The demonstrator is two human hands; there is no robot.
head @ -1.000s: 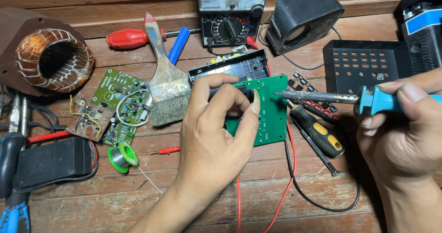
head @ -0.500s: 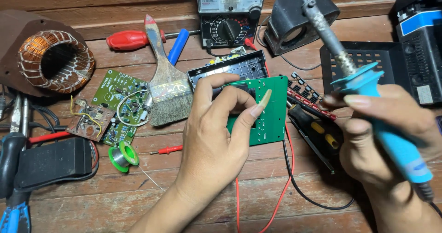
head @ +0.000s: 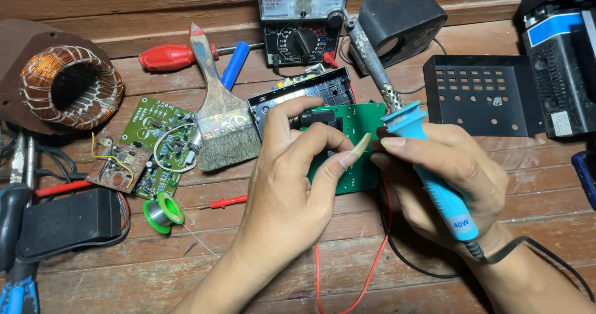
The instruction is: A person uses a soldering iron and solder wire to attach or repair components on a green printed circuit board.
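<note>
My left hand [head: 292, 177] grips a green circuit board [head: 360, 124], thumb and fingers on its left edge, holding it tilted above the wooden table. My right hand [head: 447, 177] is closed around the blue handle of a soldering iron [head: 434, 177]. The iron's metal shaft [head: 367, 53] points up and away toward the back of the table. The right hand's fingertips meet the board's right side beside the left thumb.
An analog multimeter [head: 302, 16], a paintbrush [head: 220, 115], a red screwdriver [head: 171, 57], a copper coil [head: 68, 87], two more circuit boards [head: 149, 146], a solder spool [head: 162, 213], a black perforated case [head: 478, 93] and red and black wires [head: 366, 270] lie around.
My right hand swung the soldering iron from pointing at the board to tip up and away, then moved left against the board. My left hand kept hold of the board.
</note>
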